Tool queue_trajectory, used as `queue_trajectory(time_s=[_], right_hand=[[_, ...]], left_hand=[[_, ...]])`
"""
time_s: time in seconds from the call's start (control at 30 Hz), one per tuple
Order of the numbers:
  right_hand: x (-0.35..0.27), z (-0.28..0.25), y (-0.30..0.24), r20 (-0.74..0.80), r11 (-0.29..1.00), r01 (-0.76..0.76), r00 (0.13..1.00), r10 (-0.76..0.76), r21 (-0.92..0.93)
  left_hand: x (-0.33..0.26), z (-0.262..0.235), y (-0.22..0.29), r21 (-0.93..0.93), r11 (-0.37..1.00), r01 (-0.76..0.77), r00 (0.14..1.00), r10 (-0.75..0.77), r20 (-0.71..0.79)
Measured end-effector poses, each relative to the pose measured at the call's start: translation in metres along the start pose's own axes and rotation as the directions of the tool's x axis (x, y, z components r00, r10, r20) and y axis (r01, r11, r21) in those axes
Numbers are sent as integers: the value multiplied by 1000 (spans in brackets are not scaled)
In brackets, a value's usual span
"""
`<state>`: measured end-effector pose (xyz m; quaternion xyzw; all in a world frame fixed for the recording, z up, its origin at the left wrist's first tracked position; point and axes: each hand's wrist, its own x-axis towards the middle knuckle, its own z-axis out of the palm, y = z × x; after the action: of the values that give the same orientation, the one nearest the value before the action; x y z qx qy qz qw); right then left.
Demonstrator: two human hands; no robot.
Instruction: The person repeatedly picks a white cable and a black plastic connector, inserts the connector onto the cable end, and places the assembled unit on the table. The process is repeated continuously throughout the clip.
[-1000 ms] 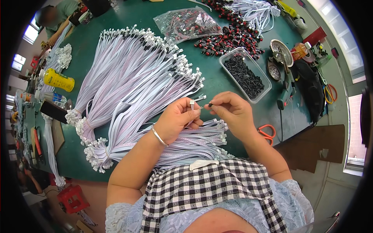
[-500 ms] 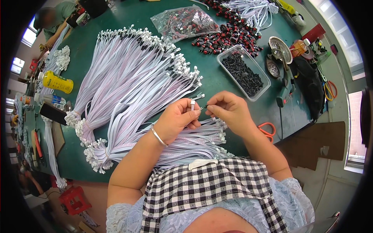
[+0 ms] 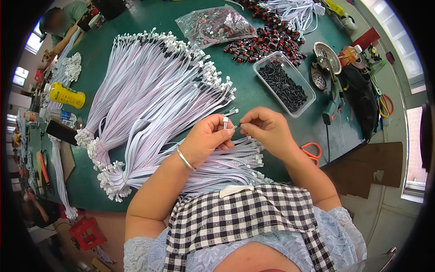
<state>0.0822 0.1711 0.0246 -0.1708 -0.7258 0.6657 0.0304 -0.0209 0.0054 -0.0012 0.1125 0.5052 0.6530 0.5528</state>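
Between its thumb and fingers, my left hand point(image 3: 209, 137) pinches a cable end with a small white connector point(image 3: 225, 120) standing up from the grip. Thin wire ends poke out past the left thumb towards my right hand point(image 3: 267, 132). The right thumb and forefinger are pressed together at those wire tips; the small piece in them is mostly covered. Under my hands and forearms lie white flat ribbon cables point(image 3: 217, 170) with connectors at their ends. A larger fanned bundle of cables point(image 3: 145, 90) spreads to the left. Beyond my right hand is a clear plastic tub point(image 3: 297, 113) of short black sleeves point(image 3: 283, 86).
Orange-handled scissors point(image 3: 311, 152) lie beside my right forearm. A green-handled soldering iron point(image 3: 332, 109) and a metal dish point(image 3: 327, 56) are at right. Red-and-black parts point(image 3: 267, 45) and a plastic bag point(image 3: 215, 27) are at the far side. A yellow bottle point(image 3: 67, 95) and phone point(image 3: 62, 132) stand left.
My right fingertips have shifted slightly closer to the wire ends. The small dark piece that showed at them is now mostly hidden. My left hand has hardly moved.
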Motion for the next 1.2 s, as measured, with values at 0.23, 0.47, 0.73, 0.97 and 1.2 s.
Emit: queue_trajectory(time_s=[0.23,0.47,0.73,0.97,1.2], right_hand=[[1,-1,3,19,991,86,996,-84,-102],[2,-1,2,33,992,56,998,-52,-115],[3,-2,-7,157,929,216,972,-175,-302],[6,3,10,97,997,43,995,-36,-64],[14,8,13,145,998,0,989,-10,67]], left_hand=[[-1,1,1,-8,1000,-12,1000,12,10],[1,-2,-2,8,1000,-22,1000,22,9],[-1,-1,-5,114,990,-84,996,82,24],[-7,-15,9,645,743,-177,983,171,73],[-10,-7,12,718,643,-268,943,327,59]])
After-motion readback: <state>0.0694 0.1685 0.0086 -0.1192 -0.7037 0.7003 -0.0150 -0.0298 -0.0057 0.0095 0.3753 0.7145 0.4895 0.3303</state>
